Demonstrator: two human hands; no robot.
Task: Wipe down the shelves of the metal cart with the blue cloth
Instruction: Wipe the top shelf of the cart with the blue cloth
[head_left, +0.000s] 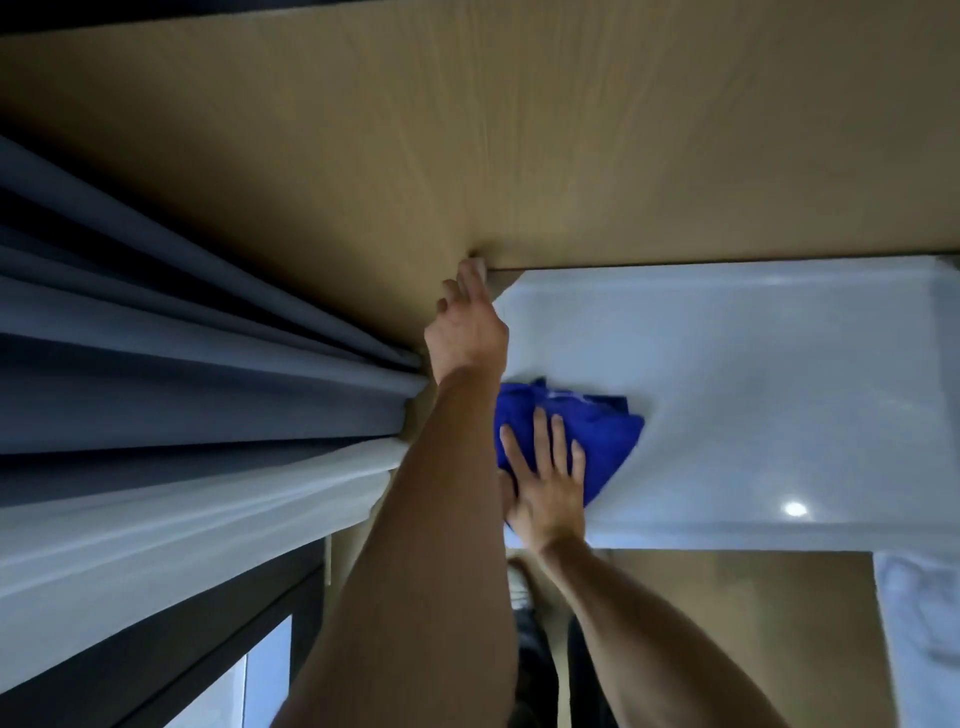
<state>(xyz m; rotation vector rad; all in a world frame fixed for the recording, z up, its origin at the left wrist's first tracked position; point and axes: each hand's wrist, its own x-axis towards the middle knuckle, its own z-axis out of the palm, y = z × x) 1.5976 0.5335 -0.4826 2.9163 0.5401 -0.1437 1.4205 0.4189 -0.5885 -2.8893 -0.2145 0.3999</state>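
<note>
Blue crumpled cloth (587, 436) lies under the flat, straight-fingered right hand (548, 488) on the pale metal cart shelf (753, 374), while the left hand (465, 327) grips that shelf's far-left corner beside grey curtains (182, 364).

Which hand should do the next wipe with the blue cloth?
Probably the right hand. Its flat fingers already press on the blue cloth on the white shelf, so it can just slide along. The left hand is off the cloth, up at the shelf's far corner by the curtain.
</note>
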